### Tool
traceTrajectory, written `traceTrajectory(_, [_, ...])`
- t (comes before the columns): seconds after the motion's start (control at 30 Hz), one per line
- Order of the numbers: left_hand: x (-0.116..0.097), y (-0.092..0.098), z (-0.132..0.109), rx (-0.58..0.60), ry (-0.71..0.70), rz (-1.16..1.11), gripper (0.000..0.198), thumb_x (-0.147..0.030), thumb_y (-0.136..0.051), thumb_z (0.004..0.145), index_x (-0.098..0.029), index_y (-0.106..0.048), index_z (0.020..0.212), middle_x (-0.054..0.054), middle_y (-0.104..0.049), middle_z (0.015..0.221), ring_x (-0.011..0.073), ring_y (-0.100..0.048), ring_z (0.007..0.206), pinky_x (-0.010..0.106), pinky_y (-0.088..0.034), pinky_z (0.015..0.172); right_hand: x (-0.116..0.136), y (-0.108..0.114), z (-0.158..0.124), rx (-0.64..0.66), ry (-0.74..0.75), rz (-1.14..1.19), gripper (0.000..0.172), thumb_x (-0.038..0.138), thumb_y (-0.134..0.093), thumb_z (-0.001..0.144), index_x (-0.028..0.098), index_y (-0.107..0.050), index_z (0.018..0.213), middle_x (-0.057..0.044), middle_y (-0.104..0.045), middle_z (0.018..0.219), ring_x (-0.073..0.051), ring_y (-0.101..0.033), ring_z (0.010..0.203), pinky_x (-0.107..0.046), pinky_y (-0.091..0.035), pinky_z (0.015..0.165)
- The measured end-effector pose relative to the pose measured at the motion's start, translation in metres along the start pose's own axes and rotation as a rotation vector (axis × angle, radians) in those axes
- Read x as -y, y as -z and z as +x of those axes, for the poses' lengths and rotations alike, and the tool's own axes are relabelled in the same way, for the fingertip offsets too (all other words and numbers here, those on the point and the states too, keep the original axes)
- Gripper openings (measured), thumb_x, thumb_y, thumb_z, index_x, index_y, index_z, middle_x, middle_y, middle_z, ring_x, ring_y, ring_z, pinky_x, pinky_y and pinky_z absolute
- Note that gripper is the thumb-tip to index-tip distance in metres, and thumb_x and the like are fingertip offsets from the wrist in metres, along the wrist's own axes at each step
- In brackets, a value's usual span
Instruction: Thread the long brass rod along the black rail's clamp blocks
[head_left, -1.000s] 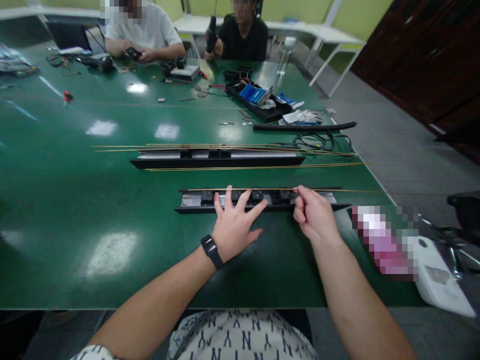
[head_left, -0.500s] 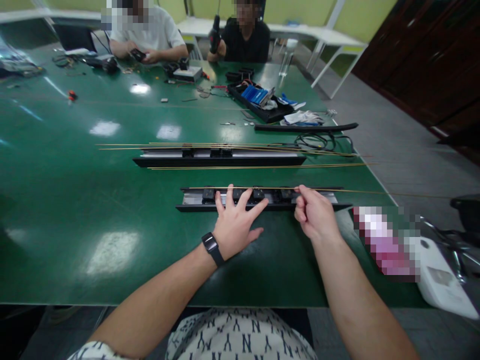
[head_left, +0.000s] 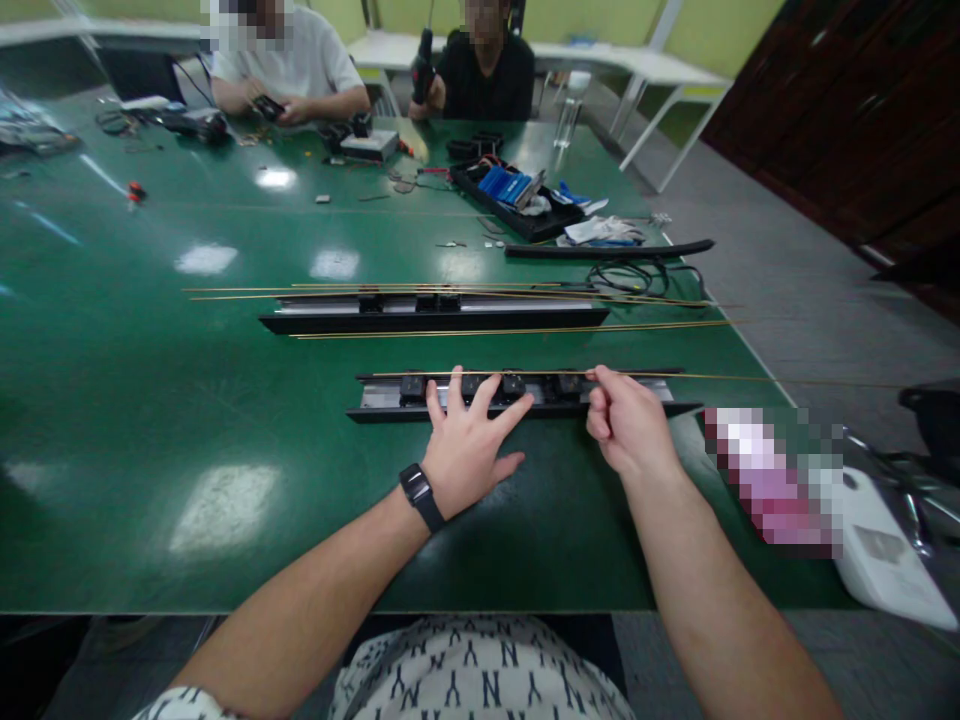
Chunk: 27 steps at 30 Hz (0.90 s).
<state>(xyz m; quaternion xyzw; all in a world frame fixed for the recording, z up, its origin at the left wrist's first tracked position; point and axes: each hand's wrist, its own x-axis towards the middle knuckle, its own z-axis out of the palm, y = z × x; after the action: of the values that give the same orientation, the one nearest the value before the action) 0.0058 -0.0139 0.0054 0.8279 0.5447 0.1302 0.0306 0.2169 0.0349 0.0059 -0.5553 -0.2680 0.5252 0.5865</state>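
Observation:
A long black channel with a silver inner strip lies crosswise on the table in front of me. Several black blocks sit along its length. My left hand, wearing a dark watch, is spread over the middle of the channel, its fingertips on or just above the blocks. Thumb and forefinger of my right hand pinch a thin brass-coloured rod. This rod runs along the channel's far edge and sticks out well past the table's right side. Its contact with the blocks is too small to make out.
Beyond lies a second similar channel with several thin rods beside and over it. Farther back are a black tray, a dark curved strip and a coiled cable. A white object rests at right. Two people sit opposite, one holding a power tool.
The camera view has shifted very slightly. Both hands, the rod and the channel keep the same positions relative to each other.

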Motion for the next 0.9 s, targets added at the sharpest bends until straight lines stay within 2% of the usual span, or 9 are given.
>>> traceTrajectory(0.9, [0.0003, -0.0007, -0.0009, -0.006, -0.005, 0.005, 0.078, -0.050, -0.078, 0.080, -0.046, -0.045, 0.150, 0.006, -0.036, 0.162, 0.0535, -0.019, 0.148, 0.082, -0.016, 0.112, -0.0025, 0.0000, 0.0019, -0.005, 0.026, 0.008, 0.019, 0.031, -0.076, 0.081, 0.016, -0.064, 0.081, 0.007, -0.050, 0.048, -0.005, -0.034, 0.026, -0.016, -0.020, 0.025])
